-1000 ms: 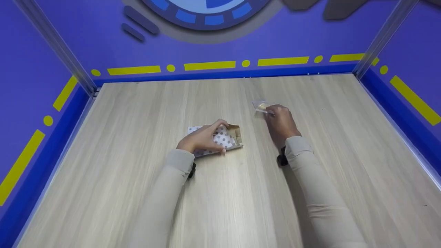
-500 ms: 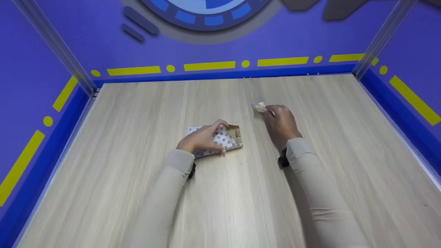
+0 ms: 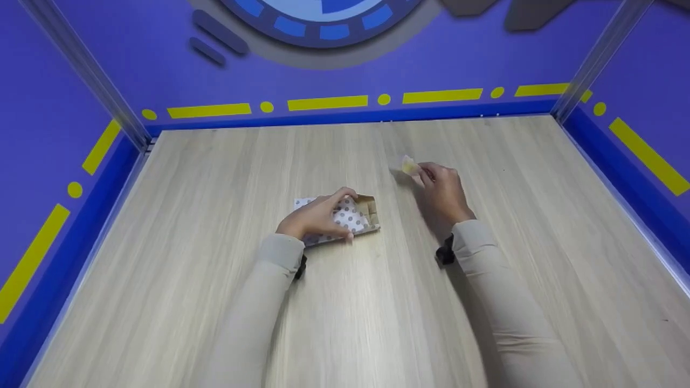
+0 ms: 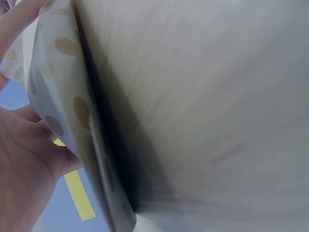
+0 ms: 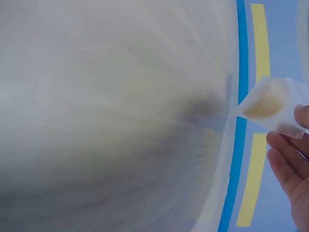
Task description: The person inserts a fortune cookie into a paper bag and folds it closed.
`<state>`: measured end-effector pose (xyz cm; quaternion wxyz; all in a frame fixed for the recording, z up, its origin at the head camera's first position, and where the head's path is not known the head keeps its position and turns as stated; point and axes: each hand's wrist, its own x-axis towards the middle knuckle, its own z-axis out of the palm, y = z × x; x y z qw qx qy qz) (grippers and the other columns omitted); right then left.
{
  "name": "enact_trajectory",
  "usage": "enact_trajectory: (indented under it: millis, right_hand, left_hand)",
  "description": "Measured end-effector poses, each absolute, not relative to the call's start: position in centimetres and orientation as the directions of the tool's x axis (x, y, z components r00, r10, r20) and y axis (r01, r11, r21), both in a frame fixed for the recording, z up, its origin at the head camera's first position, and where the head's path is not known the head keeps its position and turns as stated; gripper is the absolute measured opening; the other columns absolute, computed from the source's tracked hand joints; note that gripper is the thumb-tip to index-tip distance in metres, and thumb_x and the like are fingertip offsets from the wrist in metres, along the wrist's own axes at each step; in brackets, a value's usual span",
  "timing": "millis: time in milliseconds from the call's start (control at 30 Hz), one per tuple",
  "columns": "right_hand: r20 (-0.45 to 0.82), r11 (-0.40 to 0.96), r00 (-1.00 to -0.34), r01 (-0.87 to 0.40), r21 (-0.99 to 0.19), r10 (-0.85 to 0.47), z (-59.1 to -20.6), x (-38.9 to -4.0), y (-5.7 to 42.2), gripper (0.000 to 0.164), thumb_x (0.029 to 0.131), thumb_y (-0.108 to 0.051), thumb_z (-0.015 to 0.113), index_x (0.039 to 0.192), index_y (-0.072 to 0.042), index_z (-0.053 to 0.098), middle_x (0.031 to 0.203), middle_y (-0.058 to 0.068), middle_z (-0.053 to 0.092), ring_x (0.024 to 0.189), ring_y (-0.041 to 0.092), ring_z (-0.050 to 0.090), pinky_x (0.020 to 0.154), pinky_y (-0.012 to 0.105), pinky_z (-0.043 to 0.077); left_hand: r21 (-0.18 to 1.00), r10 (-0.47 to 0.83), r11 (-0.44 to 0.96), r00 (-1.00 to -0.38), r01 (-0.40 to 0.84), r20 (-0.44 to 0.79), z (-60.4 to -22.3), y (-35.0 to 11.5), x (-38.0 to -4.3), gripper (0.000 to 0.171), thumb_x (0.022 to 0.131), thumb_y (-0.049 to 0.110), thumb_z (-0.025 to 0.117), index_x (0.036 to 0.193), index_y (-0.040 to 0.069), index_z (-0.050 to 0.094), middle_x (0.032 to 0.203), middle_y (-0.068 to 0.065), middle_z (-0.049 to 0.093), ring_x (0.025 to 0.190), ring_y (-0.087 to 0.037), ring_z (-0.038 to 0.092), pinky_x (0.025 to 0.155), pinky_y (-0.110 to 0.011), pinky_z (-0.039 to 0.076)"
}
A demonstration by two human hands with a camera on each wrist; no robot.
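Note:
My left hand (image 3: 318,218) grips a white paper bag (image 3: 350,216) with grey dots, thumb on the near side and fingers over the far side. The bag lies on the table, its mouth facing right and showing a brown inside. In the left wrist view the dotted bag (image 4: 63,72) stands out beside the palm. Farther back and to the right, my right hand (image 3: 444,188) pinches a small translucent packet (image 3: 409,165) by one corner, held above the table. Something yellowish-brown shows through the packet (image 5: 265,104) in the right wrist view; what it is I cannot tell.
Both hands work over a light wood-grain table (image 3: 259,161). Blue-purple panels with yellow dashes, such as the back wall (image 3: 334,81), close off its back and sides. Metal posts stand in the two back corners.
The packet in my right hand has tilted from lying nearly flat to more upright, lifting slightly off the table. My left hand and the paper bag have stayed in place.

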<state>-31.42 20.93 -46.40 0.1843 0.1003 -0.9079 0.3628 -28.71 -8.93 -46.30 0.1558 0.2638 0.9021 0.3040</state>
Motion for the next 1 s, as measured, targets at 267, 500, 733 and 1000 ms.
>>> enact_trajectory:
  millis: [267, 500, 733, 1000]
  right_hand:
    - [0.381, 0.621, -0.923, -0.266, -0.737, 0.057, -46.4, -31.3, 21.0, 0.022, 0.095, -0.013, 0.060, 0.105, 0.004, 0.070, 0.091, 0.017, 0.072, 0.079, 0.023, 0.065, 0.064, 0.015, 0.044]
    - [0.244, 0.490, -0.958, -0.142, -0.860, 0.151, -46.6, -30.5, 20.9, 0.023, 0.096, -0.014, 0.058, 0.107, 0.003, 0.069, 0.092, 0.020, 0.071, 0.082, 0.024, 0.066, 0.064, 0.010, 0.045]
    - [0.141, 0.327, -0.967, -0.065, -0.943, 0.214, -46.7, -29.8, 20.6, 0.025, 0.095, -0.013, 0.057, 0.110, 0.004, 0.068, 0.096, 0.023, 0.070, 0.076, 0.013, 0.068, 0.068, 0.016, 0.053]
    - [0.051, 0.134, -0.973, -0.021, -0.991, 0.225, -46.8, -29.1, 19.7, 0.027, 0.094, -0.009, 0.056, 0.112, 0.010, 0.064, 0.086, 0.009, 0.070, 0.070, 0.005, 0.068, 0.071, 0.021, 0.056]
  left_hand:
    - [0.627, 0.567, 0.682, -0.814, 0.377, -0.127, -46.3, -8.9, -28.6, 0.084, 0.069, 0.038, 0.085, 0.137, 0.035, 0.037, 0.126, -0.001, 0.055, 0.087, -0.020, 0.054, 0.076, -0.034, 0.046]
    - [0.630, 0.571, 0.678, -0.811, 0.379, -0.127, -46.4, -8.9, -28.7, 0.084, 0.068, 0.038, 0.086, 0.136, 0.034, 0.037, 0.115, -0.002, 0.056, 0.082, -0.018, 0.053, 0.072, -0.032, 0.045]
    - [0.631, 0.573, 0.678, -0.808, 0.375, -0.135, -46.4, -8.9, -28.8, 0.084, 0.069, 0.037, 0.085, 0.137, 0.034, 0.037, 0.113, -0.003, 0.055, 0.080, -0.017, 0.053, 0.071, -0.032, 0.045]
    - [0.627, 0.565, 0.685, -0.814, 0.370, -0.138, -46.3, -8.9, -28.8, 0.083, 0.069, 0.036, 0.085, 0.137, 0.035, 0.037, 0.113, -0.003, 0.056, 0.079, -0.017, 0.054, 0.068, -0.031, 0.046]
